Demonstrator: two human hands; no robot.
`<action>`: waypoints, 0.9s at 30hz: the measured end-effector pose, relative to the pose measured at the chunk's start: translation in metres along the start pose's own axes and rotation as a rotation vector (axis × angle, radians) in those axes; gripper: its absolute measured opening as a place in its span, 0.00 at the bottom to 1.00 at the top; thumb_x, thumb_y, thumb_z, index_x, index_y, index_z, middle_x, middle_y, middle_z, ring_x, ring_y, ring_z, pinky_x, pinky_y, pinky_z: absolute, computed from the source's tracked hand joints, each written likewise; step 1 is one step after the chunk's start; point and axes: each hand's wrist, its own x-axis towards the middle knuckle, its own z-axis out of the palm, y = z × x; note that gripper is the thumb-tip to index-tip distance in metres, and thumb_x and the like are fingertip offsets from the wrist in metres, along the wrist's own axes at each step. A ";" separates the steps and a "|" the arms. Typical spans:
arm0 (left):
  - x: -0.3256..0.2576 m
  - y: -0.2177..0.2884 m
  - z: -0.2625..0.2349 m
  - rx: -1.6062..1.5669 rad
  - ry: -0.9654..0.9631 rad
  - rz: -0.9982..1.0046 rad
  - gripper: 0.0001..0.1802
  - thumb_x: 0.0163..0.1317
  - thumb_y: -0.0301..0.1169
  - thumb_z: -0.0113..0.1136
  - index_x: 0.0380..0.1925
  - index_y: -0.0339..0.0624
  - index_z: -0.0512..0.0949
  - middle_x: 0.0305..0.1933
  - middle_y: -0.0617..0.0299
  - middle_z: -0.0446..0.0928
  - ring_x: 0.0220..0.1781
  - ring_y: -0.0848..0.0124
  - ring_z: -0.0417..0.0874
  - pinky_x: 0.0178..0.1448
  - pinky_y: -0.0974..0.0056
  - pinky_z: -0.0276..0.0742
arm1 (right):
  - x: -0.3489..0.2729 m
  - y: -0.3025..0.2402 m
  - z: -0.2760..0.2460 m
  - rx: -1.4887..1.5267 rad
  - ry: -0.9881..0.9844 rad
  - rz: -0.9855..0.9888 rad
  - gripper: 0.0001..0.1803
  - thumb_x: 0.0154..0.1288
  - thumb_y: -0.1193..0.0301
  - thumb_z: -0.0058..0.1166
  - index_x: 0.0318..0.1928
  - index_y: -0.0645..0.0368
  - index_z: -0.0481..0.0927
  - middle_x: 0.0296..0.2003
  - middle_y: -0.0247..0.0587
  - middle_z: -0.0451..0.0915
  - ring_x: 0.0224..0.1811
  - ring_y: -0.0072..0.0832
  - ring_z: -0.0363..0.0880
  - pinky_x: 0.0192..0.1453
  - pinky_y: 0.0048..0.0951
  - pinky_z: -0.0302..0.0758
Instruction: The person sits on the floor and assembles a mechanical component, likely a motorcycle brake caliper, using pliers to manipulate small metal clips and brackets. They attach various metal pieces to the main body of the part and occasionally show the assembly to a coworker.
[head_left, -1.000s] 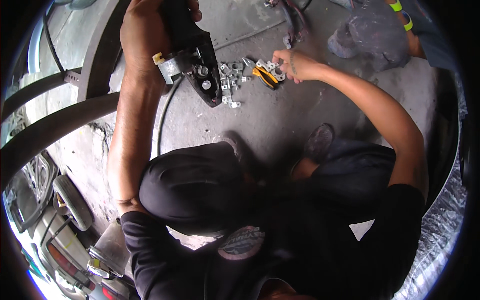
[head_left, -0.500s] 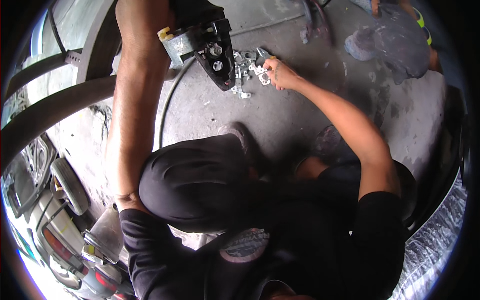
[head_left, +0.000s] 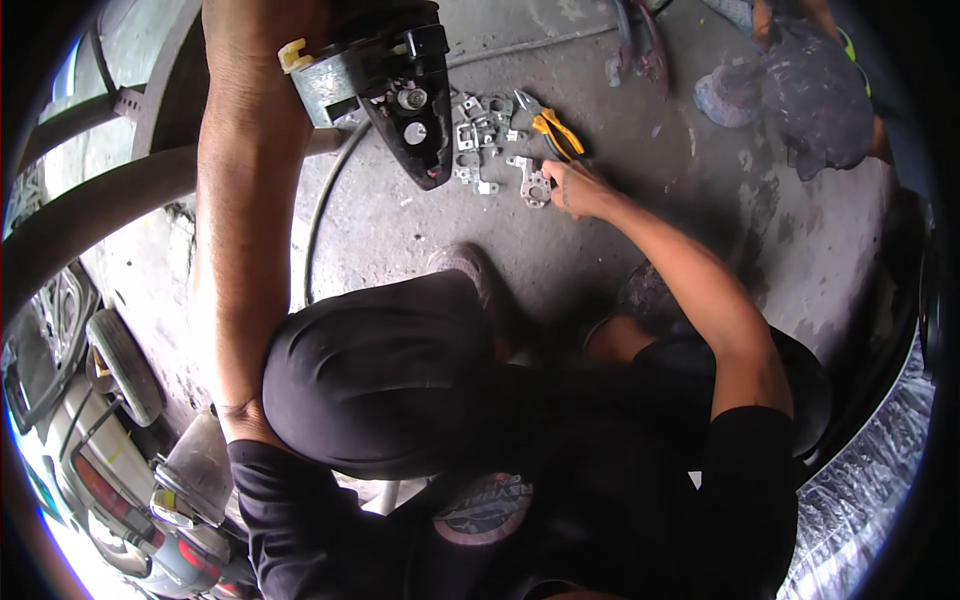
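My right hand [head_left: 580,190] is closed with its fingertips at the edge of a flat silver metal bracket [head_left: 535,186], low over the floor. Just beyond it lie pliers [head_left: 556,134] with orange and black handles. Several more silver brackets [head_left: 478,135] are loosely spread to the left. My left forearm [head_left: 250,190] reaches up past the upper edge, and the hand itself is out of sight. Close beside that forearm hangs a black and grey housing [head_left: 415,110] with round holes and a yellow clip [head_left: 294,56]; what supports it is hidden.
Dark curved bars [head_left: 110,215] cross the left side. A hose [head_left: 320,220] runs over the concrete floor. At upper right another person [head_left: 815,95] is partly in view. Car parts and a wheel [head_left: 125,365] stand at lower left. Plastic sheeting [head_left: 860,500] covers something at lower right.
My right hand has drawn nearer to me with the bracket, and the pliers' handles are now uncovered. The housing appears slightly further left in view.
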 end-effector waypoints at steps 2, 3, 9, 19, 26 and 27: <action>0.000 0.005 0.003 -0.049 0.003 -0.054 0.17 0.82 0.37 0.46 0.59 0.38 0.74 0.40 0.59 0.78 0.29 0.72 0.78 0.31 0.67 0.79 | 0.013 0.001 -0.004 -0.313 0.321 -0.172 0.13 0.65 0.70 0.58 0.48 0.60 0.81 0.35 0.61 0.85 0.37 0.57 0.87 0.41 0.54 0.82; -0.002 0.004 0.000 -0.070 -0.012 -0.058 0.17 0.82 0.37 0.46 0.60 0.38 0.73 0.41 0.59 0.78 0.29 0.72 0.78 0.32 0.68 0.79 | 0.019 -0.015 -0.015 -0.292 0.368 -0.159 0.12 0.66 0.69 0.59 0.47 0.60 0.82 0.37 0.61 0.86 0.40 0.59 0.86 0.44 0.56 0.81; 0.006 -0.014 -0.010 0.033 -0.025 -0.079 0.18 0.82 0.37 0.45 0.63 0.40 0.71 0.43 0.58 0.78 0.30 0.72 0.78 0.32 0.68 0.79 | 0.057 -0.040 -0.011 -0.328 0.355 -0.023 0.14 0.74 0.61 0.56 0.51 0.55 0.84 0.45 0.56 0.87 0.49 0.54 0.87 0.54 0.55 0.82; 0.033 -0.018 -0.067 0.015 -0.294 -0.315 0.20 0.83 0.41 0.48 0.62 0.40 0.76 0.48 0.58 0.83 0.38 0.72 0.82 0.40 0.69 0.79 | 0.060 -0.039 0.015 -0.146 0.454 0.076 0.19 0.69 0.57 0.63 0.49 0.60 0.83 0.39 0.53 0.87 0.42 0.52 0.88 0.48 0.51 0.82; 0.003 -0.009 0.000 0.000 -0.009 -0.054 0.16 0.81 0.38 0.48 0.60 0.42 0.73 0.43 0.60 0.79 0.31 0.74 0.78 0.33 0.69 0.78 | 0.070 -0.024 0.007 0.139 0.570 -0.027 0.12 0.71 0.66 0.61 0.45 0.62 0.80 0.35 0.54 0.85 0.36 0.54 0.85 0.43 0.53 0.79; 0.001 -0.008 0.000 -0.002 -0.003 -0.041 0.16 0.80 0.38 0.49 0.59 0.42 0.73 0.43 0.60 0.78 0.31 0.74 0.77 0.32 0.69 0.78 | 0.071 -0.030 -0.008 0.021 0.623 -0.063 0.11 0.71 0.67 0.60 0.46 0.61 0.80 0.36 0.54 0.85 0.37 0.55 0.84 0.43 0.54 0.79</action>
